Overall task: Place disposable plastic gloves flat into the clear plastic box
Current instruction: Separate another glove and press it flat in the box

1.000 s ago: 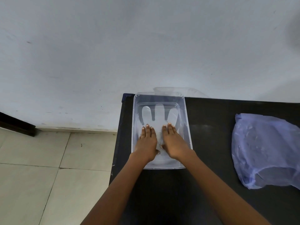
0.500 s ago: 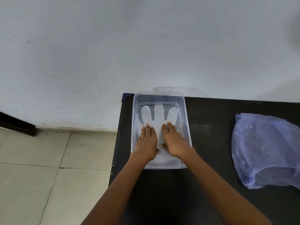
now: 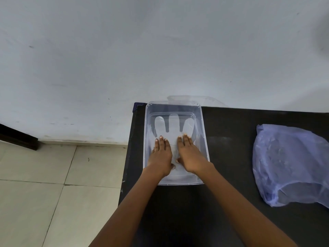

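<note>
Head view: both hands, left (image 3: 161, 155) and right (image 3: 189, 154), press flat-palmed on a filmy translucent glove (image 3: 173, 124) inside the clear rectangular box (image 3: 204, 139)

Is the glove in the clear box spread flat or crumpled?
Spread flat: the glove's fingers lie fanned on the box floor, both hands pressing its lower part.

No readable text, label, brand, number or sign in head view. Clear plastic box (image 3: 203, 139): no print visible on walls or rim. Purple plastic bag (image 3: 292, 163): plain, no logo visible. Glove (image 3: 173, 125) in box: translucent, no marking. Black table (image 3: 231, 132): no sticker or writing. Wall (image 3: 160, 50): only small dark specks and stains, not letters.
</note>
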